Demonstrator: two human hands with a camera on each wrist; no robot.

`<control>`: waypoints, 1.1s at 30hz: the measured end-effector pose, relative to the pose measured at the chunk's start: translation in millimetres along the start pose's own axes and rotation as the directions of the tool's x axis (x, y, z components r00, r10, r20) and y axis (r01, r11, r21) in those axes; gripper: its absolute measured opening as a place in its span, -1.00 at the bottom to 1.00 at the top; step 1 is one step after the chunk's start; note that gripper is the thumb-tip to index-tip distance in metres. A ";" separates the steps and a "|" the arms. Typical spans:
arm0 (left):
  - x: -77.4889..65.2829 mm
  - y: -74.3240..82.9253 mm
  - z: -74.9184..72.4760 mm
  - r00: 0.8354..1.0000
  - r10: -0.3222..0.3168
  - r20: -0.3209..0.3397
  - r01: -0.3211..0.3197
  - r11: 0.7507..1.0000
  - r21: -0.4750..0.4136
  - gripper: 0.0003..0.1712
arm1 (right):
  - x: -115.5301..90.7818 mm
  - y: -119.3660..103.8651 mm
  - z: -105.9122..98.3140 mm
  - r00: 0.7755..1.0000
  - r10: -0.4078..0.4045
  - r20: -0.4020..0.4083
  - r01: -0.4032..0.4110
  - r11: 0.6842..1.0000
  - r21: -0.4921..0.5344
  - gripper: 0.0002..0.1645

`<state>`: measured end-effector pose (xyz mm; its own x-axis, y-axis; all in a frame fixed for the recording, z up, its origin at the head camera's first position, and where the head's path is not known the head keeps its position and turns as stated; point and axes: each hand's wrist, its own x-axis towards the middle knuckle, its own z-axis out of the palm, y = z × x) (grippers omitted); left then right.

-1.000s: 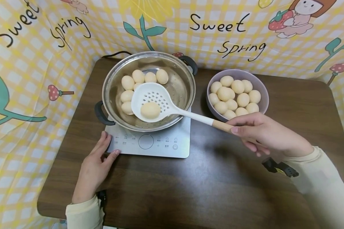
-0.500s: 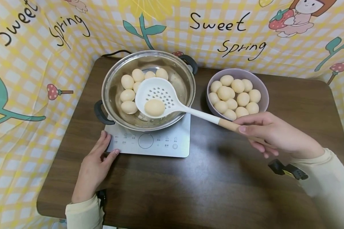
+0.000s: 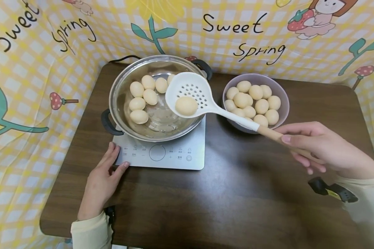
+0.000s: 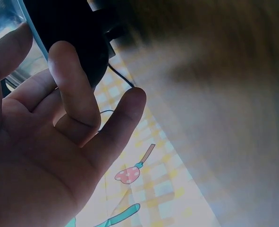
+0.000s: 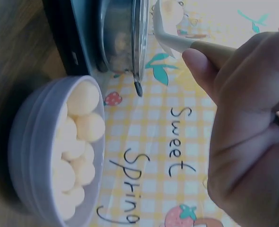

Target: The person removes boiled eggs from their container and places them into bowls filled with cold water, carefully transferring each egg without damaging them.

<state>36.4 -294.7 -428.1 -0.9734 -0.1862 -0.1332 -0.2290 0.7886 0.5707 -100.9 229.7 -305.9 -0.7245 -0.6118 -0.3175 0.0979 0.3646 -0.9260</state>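
Note:
In the head view my right hand [image 3: 325, 148] holds the wooden handle of a white slotted spoon [image 3: 190, 79] between thumb and fingers. One egg [image 3: 186, 105] lies in its perforated head, which hovers over the right side of a steel pot [image 3: 162, 128]. Several pale eggs [image 3: 139, 117] sit at the left and back of the pot, one partly hidden by the spoon. The pot stands on a silver induction cooker [image 3: 180, 163]. At the cooker's front left corner my left hand [image 3: 101, 181] touches the edge, its fingers relaxed. Its lower fingers hang free in the left wrist view.
A lilac bowl [image 3: 284, 110] of several eggs [image 3: 261, 106] stands right of the pot, under the spoon's handle. Dark pot handles [image 3: 110, 123] stick out left and back right. A black cord [image 3: 123, 58] runs behind on the brown table [image 3: 205, 211]. Patterned cloth [image 3: 224, 52] hangs behind.
The slotted spoon with its egg has moved right and slightly up, from the pot's middle toward its right rim, uncovering eggs behind it. My left hand stays in place.

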 end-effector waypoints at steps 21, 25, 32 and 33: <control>-0.2 -0.3 0.0 1.000 0.002 0.008 -0.002 1.000 0.002 -0.21 | -58.5 44.5 -34.8 0.988 0.044 -0.147 -0.034 0.997 0.067 -0.49; 0.1 -0.7 0.2 1.000 -0.008 0.015 0.008 1.000 0.003 -0.20 | -64.9 53.6 -39.3 0.989 0.027 -0.148 -0.017 0.997 0.074 -0.46; 0.7 -0.7 0.1 1.000 -0.010 0.021 0.010 1.000 0.004 -0.19 | -73.7 66.9 -40.0 0.974 0.043 -0.222 -0.021 0.995 0.098 -0.50; 0.8 -0.8 0.2 1.000 -0.007 0.018 0.007 1.000 0.005 -0.19 | -75.0 68.4 -39.8 0.970 0.048 -0.238 -0.025 0.995 0.098 -0.51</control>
<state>35.8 -295.3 -428.8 -0.9717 -0.1810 -0.1519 -0.2356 0.7899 0.5661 -67.1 328.5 -337.3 -0.8607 -0.4086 -0.3038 0.1824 0.3096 -0.9332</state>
